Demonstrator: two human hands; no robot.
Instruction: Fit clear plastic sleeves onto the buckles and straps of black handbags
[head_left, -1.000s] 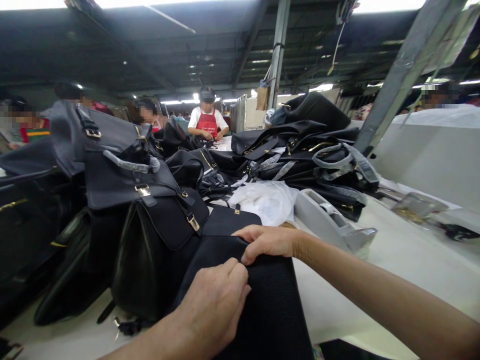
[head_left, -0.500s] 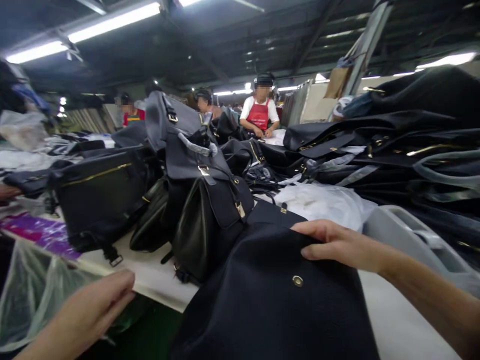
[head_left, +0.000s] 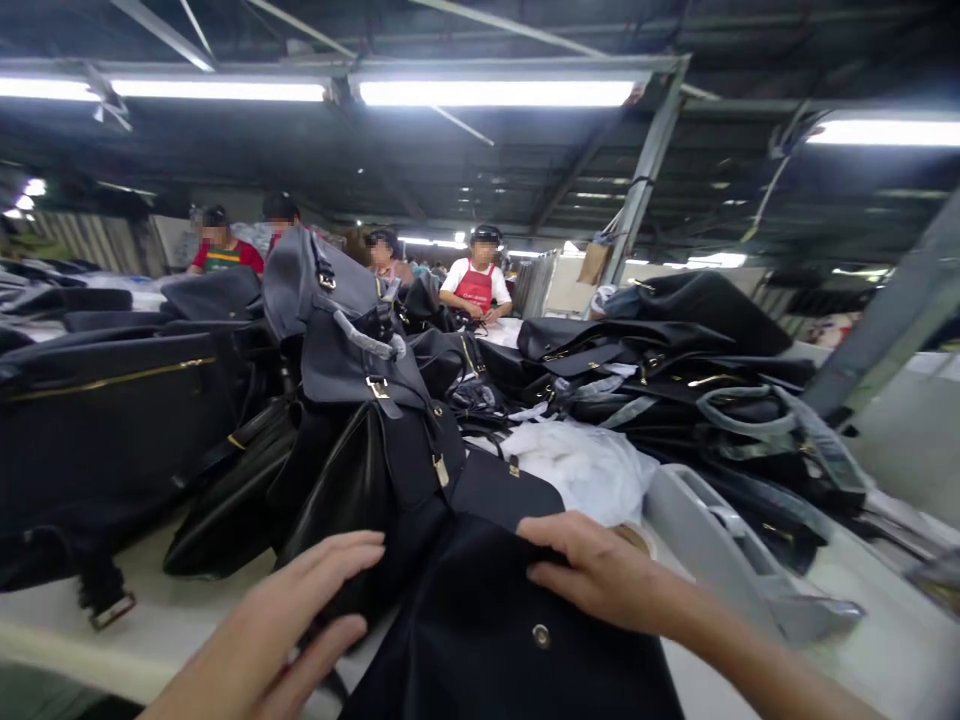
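A black backpack [head_left: 480, 610] lies before me at the table's front, with a round gold magnetic snap [head_left: 541, 636] on its face. My right hand [head_left: 600, 575] pinches the bag's upper edge between thumb and fingers. To the left of it, my left hand [head_left: 300, 610] hovers with thumb and fingers apart, holding nothing, close to the bag's left side. Just behind stands another black backpack [head_left: 420, 450] with gold buckles and a wrapped handle. Whether the left fingertips touch any bag I cannot tell.
Black bags with gold zips [head_left: 112, 420] crowd the left. More bags [head_left: 675, 350] are piled at the right, beside crumpled white wrapping [head_left: 577, 465] and a grey tape dispenser [head_left: 720, 550]. Several people work across the table, one in a red apron [head_left: 474, 288].
My left hand has come from the lower left toward the bag, its fingers opening. The right hand keeps its hold on the bag's edge. The camera view has turned and levelled.
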